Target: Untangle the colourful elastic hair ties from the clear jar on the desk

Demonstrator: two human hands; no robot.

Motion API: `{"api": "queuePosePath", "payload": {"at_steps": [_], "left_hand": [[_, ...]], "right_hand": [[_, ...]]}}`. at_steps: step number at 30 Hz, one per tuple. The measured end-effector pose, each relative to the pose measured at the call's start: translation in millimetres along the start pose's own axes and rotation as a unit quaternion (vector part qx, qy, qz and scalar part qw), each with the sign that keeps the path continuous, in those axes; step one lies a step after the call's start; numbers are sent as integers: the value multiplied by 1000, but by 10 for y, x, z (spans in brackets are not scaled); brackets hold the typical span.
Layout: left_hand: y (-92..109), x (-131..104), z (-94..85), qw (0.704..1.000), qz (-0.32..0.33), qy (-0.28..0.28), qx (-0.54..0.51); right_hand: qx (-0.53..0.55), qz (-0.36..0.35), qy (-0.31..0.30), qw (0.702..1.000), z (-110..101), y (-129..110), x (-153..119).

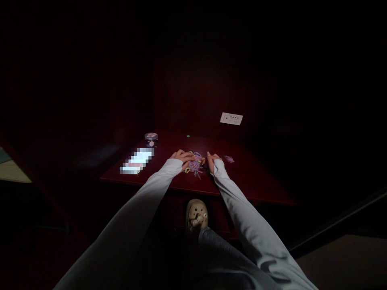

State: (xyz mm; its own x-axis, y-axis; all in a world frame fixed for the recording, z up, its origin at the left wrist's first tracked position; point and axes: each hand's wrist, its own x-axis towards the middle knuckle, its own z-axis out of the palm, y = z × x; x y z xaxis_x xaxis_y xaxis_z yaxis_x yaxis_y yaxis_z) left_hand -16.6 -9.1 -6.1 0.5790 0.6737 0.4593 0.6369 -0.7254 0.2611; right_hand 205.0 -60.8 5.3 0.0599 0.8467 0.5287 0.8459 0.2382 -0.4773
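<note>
A loose pile of small purple, pink and yellow bands [196, 165] lies on the dark red wooden table [242, 181]. My left hand [182, 156] rests at the pile's left side, palm down, with its fingers stretched out over the bands. At the right edge of the pile is my right hand [211, 160], its fingers bent; whether something small is between them is too dim to tell. A smaller purple bunch [229, 159] lies to the right of my right hand.
A glowing phone [136, 161], blurred out, lies at the left, with a clear round container [151, 139] behind it. A small green ring [188, 136] is near the back. The wall carries a white socket [231, 119]. A beige clog [196, 213] shows below the table's front edge.
</note>
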Motion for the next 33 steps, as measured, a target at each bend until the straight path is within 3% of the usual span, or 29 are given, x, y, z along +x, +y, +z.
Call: {"api": "queuePosePath", "payload": {"at_steps": [8,21,26,33], "left_hand": [[-8,36,-8,999,13,-29,-3],[-43,41,-19,1000,19,-18,2],[-69,44,0,999,38,-8,0],[-90,35,-4,999,45,10,-2]], "right_hand": [[-9,-29,-20,999,11,-92,-29],[-39,-40,-60,997,10,-82,-11],[2,-58,-53,997,33,-41,-2],[-8,-29,-50,998,8,-60,-19]]}}
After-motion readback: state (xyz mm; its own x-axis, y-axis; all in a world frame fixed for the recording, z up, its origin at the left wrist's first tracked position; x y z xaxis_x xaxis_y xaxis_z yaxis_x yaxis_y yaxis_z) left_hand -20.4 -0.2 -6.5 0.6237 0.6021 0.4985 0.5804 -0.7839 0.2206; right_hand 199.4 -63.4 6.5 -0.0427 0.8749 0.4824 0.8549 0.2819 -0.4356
